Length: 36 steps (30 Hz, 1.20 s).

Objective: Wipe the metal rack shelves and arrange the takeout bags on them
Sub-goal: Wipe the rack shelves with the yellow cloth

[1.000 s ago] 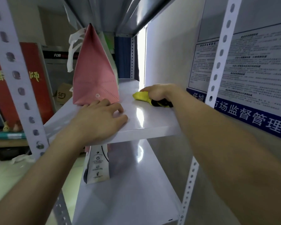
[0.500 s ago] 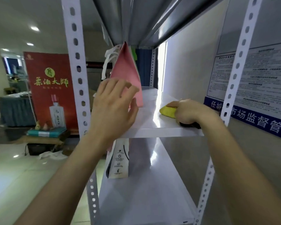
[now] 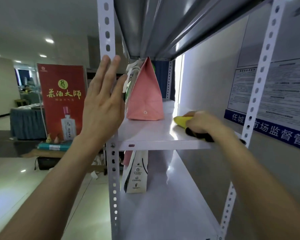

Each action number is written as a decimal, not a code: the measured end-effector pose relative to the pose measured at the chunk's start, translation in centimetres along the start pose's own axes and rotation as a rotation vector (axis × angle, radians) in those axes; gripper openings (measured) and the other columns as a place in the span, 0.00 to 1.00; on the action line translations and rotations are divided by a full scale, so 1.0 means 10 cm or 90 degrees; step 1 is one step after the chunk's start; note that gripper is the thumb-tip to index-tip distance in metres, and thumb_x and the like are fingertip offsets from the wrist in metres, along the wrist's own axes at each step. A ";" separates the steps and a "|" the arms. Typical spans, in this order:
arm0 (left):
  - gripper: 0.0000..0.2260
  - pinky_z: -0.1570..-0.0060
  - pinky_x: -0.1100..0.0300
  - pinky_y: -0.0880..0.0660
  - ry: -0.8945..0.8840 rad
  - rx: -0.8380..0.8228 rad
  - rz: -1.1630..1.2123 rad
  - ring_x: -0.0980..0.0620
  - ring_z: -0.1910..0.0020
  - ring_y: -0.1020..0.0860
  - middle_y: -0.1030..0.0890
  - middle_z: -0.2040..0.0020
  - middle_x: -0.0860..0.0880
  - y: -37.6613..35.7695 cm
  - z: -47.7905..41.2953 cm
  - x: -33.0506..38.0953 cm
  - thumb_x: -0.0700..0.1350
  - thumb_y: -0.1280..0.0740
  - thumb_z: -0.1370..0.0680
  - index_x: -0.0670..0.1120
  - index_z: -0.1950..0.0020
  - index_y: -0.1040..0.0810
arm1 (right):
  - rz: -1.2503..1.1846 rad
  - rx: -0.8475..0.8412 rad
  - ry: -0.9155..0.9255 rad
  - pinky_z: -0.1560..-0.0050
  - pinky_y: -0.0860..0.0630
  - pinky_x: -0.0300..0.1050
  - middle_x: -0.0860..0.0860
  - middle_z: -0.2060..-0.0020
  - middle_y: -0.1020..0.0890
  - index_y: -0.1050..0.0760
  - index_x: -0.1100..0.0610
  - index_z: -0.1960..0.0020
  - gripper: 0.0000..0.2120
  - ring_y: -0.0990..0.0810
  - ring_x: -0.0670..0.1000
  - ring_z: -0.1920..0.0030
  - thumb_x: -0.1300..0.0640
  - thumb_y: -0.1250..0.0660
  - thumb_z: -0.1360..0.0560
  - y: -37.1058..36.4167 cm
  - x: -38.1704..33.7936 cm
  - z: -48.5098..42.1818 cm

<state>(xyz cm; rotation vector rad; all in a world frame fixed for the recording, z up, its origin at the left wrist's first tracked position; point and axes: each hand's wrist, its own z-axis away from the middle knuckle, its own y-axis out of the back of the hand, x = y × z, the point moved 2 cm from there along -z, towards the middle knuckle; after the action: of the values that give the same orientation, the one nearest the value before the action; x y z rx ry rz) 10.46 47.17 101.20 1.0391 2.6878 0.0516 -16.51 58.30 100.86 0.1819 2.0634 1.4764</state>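
A white metal rack stands in front of me, its middle shelf (image 3: 156, 134) at chest height. A pink paper takeout bag (image 3: 145, 99) stands upright on that shelf, towards the left. My right hand (image 3: 204, 122) grips a yellow and black cloth (image 3: 181, 120) and holds it on the shelf's right side near the front edge. My left hand (image 3: 102, 103) is raised in the air with its fingers straight, just left of the pink bag and in front of the left upright, touching nothing. A white printed bag (image 3: 137, 172) stands on the lower shelf (image 3: 166, 213).
The left front upright (image 3: 111, 153) and right front upright (image 3: 255, 94) frame the shelves; another shelf (image 3: 156, 26) hangs close overhead. A wall with blue and white notices (image 3: 275, 94) is on the right. A red banner (image 3: 62, 99) and a shiny floor lie to the left.
My left hand has lifted off the shelf's front edge and risen into the air beside the pink bag. My right hand has drawn the cloth towards the shelf's front right. The view has pulled back.
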 end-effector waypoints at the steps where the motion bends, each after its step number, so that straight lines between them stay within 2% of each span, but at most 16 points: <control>1: 0.23 0.15 0.42 0.45 -0.004 0.007 0.014 0.36 0.13 0.46 0.43 0.13 0.38 0.00 0.00 0.00 0.31 0.41 0.16 0.38 0.20 0.29 | 0.043 0.014 -0.052 0.39 0.25 0.48 0.55 0.33 0.20 0.25 0.46 0.26 0.22 0.20 0.60 0.37 0.42 0.38 0.18 0.08 0.19 -0.07; 4: 0.27 0.17 0.39 0.41 -0.009 0.022 0.033 0.34 0.13 0.45 0.42 0.13 0.36 -0.01 0.00 0.00 0.28 0.41 0.20 0.37 0.19 0.31 | 0.128 0.007 -0.084 0.25 0.32 0.54 0.58 0.25 0.26 0.29 0.50 0.22 0.22 0.28 0.62 0.27 0.49 0.41 0.16 -0.01 0.15 -0.19; 6: 0.27 0.18 0.37 0.39 -0.009 0.024 0.034 0.34 0.14 0.45 0.42 0.14 0.36 -0.01 0.00 0.01 0.28 0.41 0.20 0.36 0.19 0.31 | 0.110 -0.018 -0.015 0.25 0.31 0.58 0.57 0.26 0.26 0.28 0.50 0.24 0.23 0.30 0.63 0.27 0.53 0.41 0.18 -0.27 -0.34 -0.15; 8: 0.26 0.18 0.37 0.39 -0.012 0.023 0.032 0.33 0.14 0.44 0.41 0.14 0.36 -0.01 0.00 0.02 0.28 0.40 0.20 0.35 0.21 0.29 | 0.102 -0.026 0.133 0.28 0.29 0.58 0.56 0.30 0.23 0.27 0.47 0.24 0.23 0.29 0.61 0.29 0.53 0.40 0.19 -0.57 -0.94 -0.01; 11: 0.23 0.19 0.37 0.38 -0.020 0.023 0.034 0.33 0.14 0.43 0.40 0.14 0.36 -0.01 0.00 0.00 0.30 0.39 0.18 0.35 0.23 0.26 | 0.040 -0.015 0.261 0.33 0.26 0.58 0.53 0.35 0.20 0.26 0.40 0.26 0.24 0.26 0.60 0.33 0.49 0.39 0.22 -0.75 -1.40 0.26; 13: 0.22 0.19 0.38 0.38 -0.037 0.020 0.040 0.34 0.13 0.44 0.41 0.14 0.37 -0.03 0.01 -0.03 0.31 0.40 0.17 0.35 0.23 0.26 | -0.072 -0.044 0.225 0.42 0.22 0.52 0.49 0.39 0.21 0.25 0.36 0.29 0.27 0.22 0.57 0.40 0.36 0.40 0.27 -0.62 -1.14 0.27; 15: 0.22 0.18 0.39 0.38 -0.039 0.030 0.046 0.36 0.13 0.45 0.42 0.13 0.38 -0.04 0.01 -0.06 0.33 0.40 0.16 0.37 0.22 0.27 | -0.097 -0.032 0.114 0.52 0.23 0.46 0.47 0.39 0.22 0.25 0.32 0.29 0.39 0.21 0.57 0.48 0.28 0.43 0.39 -0.35 -0.64 0.23; 16: 0.22 0.18 0.40 0.39 -0.036 0.037 0.049 0.36 0.13 0.45 0.42 0.13 0.38 -0.04 0.00 -0.06 0.33 0.40 0.16 0.37 0.21 0.27 | -0.069 -0.010 0.054 0.48 0.23 0.48 0.50 0.35 0.22 0.26 0.32 0.28 0.39 0.21 0.58 0.45 0.29 0.43 0.39 -0.23 -0.37 0.19; 19: 0.21 0.19 0.39 0.38 -0.016 0.051 0.079 0.36 0.13 0.44 0.40 0.13 0.39 -0.07 0.01 -0.02 0.33 0.41 0.15 0.38 0.22 0.26 | 0.079 0.053 -0.092 0.27 0.32 0.58 0.57 0.23 0.28 0.34 0.42 0.20 0.29 0.32 0.64 0.26 0.46 0.43 0.21 -0.05 0.29 0.00; 23: 0.22 0.21 0.37 0.37 0.006 0.063 0.122 0.35 0.14 0.42 0.38 0.14 0.38 -0.07 0.03 0.02 0.28 0.40 0.18 0.38 0.25 0.23 | 0.128 0.074 -0.061 0.27 0.34 0.59 0.57 0.24 0.27 0.32 0.47 0.21 0.24 0.34 0.64 0.25 0.53 0.44 0.17 -0.26 -0.07 0.02; 25: 0.23 0.21 0.38 0.36 0.002 0.070 0.130 0.35 0.14 0.42 0.37 0.15 0.38 -0.07 0.03 0.02 0.27 0.40 0.20 0.37 0.26 0.23 | 0.068 0.064 0.047 0.34 0.29 0.56 0.56 0.32 0.22 0.26 0.47 0.27 0.20 0.28 0.63 0.30 0.52 0.42 0.17 -0.47 -0.66 0.18; 27: 0.22 0.21 0.38 0.36 0.000 0.076 0.133 0.36 0.14 0.42 0.37 0.15 0.38 -0.08 0.03 0.01 0.28 0.40 0.19 0.37 0.26 0.23 | 0.014 0.038 0.198 0.41 0.26 0.53 0.53 0.48 0.19 0.20 0.46 0.44 0.11 0.23 0.61 0.38 0.53 0.40 0.19 -0.70 -1.23 0.43; 29: 0.21 0.20 0.39 0.36 -0.004 0.075 0.128 0.37 0.14 0.42 0.37 0.14 0.39 -0.09 0.04 -0.01 0.29 0.40 0.17 0.38 0.24 0.24 | -0.033 0.036 0.288 0.36 0.25 0.57 0.52 0.55 0.20 0.25 0.47 0.57 0.08 0.23 0.61 0.42 0.56 0.39 0.21 -0.80 -1.49 0.57; 31: 0.20 0.20 0.39 0.37 -0.017 0.073 0.124 0.37 0.13 0.42 0.38 0.14 0.39 -0.10 0.04 -0.03 0.31 0.40 0.15 0.37 0.23 0.25 | -0.084 0.013 0.293 0.34 0.25 0.56 0.52 0.42 0.17 0.19 0.46 0.42 0.13 0.23 0.58 0.39 0.54 0.40 0.21 -0.72 -1.37 0.54; 33: 0.20 0.19 0.39 0.37 -0.027 0.072 0.125 0.37 0.13 0.42 0.38 0.14 0.39 -0.11 0.04 -0.04 0.31 0.41 0.14 0.37 0.23 0.26 | -0.129 -0.025 0.225 0.42 0.24 0.47 0.47 0.34 0.18 0.23 0.36 0.30 0.23 0.21 0.51 0.41 0.44 0.39 0.24 -0.50 -0.99 0.48; 36: 0.19 0.19 0.39 0.37 -0.031 0.069 0.131 0.36 0.14 0.42 0.38 0.14 0.39 -0.11 0.05 -0.06 0.32 0.42 0.13 0.37 0.23 0.26 | -0.146 0.025 0.039 0.68 0.27 0.37 0.43 0.57 0.14 0.20 0.31 0.37 0.29 0.20 0.44 0.69 0.25 0.36 0.36 -0.14 -0.20 0.42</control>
<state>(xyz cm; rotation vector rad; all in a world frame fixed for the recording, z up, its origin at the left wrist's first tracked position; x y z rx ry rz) 10.31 45.96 100.73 1.3280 2.5553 -0.0799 -12.34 60.32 99.52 -0.0834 2.0841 1.3179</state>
